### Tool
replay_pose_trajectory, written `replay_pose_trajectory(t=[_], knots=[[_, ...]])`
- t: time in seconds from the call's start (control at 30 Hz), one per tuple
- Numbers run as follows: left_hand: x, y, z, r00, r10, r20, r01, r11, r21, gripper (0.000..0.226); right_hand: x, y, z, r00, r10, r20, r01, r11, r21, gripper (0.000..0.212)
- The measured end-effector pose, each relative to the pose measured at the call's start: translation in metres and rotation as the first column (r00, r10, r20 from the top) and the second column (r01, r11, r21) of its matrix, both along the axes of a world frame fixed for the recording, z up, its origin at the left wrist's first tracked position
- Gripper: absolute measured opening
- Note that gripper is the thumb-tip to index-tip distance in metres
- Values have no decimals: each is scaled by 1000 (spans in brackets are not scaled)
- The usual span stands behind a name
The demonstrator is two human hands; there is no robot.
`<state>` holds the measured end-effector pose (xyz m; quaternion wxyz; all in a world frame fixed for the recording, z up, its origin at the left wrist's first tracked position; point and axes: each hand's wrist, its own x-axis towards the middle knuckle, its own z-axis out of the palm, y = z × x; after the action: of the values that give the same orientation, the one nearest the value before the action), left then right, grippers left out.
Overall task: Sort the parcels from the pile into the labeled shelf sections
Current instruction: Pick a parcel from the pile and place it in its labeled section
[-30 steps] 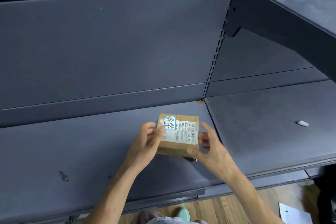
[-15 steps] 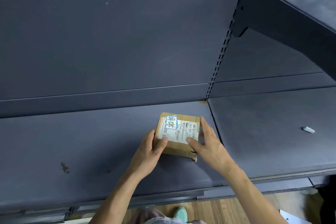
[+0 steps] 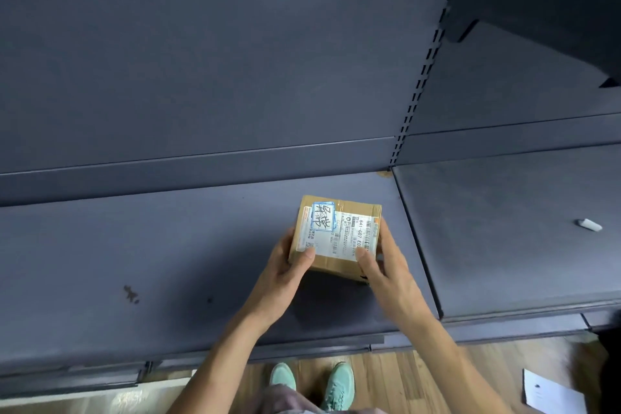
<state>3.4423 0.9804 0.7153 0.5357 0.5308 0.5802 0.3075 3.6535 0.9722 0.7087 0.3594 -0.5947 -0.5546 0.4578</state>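
Note:
A small brown cardboard parcel (image 3: 336, 235) with a white shipping label and a blue-framed handwritten sticker sits on the dark grey shelf board (image 3: 168, 262), near the board's right end. My left hand (image 3: 285, 276) grips its left side, thumb on the top near edge. My right hand (image 3: 386, 265) holds its right side, thumb on the label and fingers along the far side. The parcel's near face is in shadow between my hands.
A slotted upright (image 3: 416, 84) divides this bay from the right shelf board (image 3: 504, 245), where a small white object (image 3: 588, 224) lies. An upper shelf bracket (image 3: 537, 10) juts out top right. A white paper (image 3: 551, 393) lies on the wood floor.
Both hands lowered the parcel from just above the shelf onto the board and moved it slightly back; my thumbs now lie on its top.

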Motion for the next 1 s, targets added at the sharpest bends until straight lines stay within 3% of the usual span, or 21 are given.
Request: replay_pose_trajectory(t=[0.13,0.33,0.77,1.0], knots=[[-2,-11,-11,999,6,36,-7,999,34,49,-3,-14,-5,999,-29,-31,30,999,42,66],[-11,-28,-13,987,132,96,-138,989,58,56,-25,-14,-2,998,4,-60,0,999,53,59],[-141,-122,21,916,399,33,-398,901,171,47,-152,-42,30,945,326,12,-326,945,-12,45],[-239,-193,38,872,488,40,-487,857,167,34,-259,-84,40,878,477,-28,-478,878,-19,54]])
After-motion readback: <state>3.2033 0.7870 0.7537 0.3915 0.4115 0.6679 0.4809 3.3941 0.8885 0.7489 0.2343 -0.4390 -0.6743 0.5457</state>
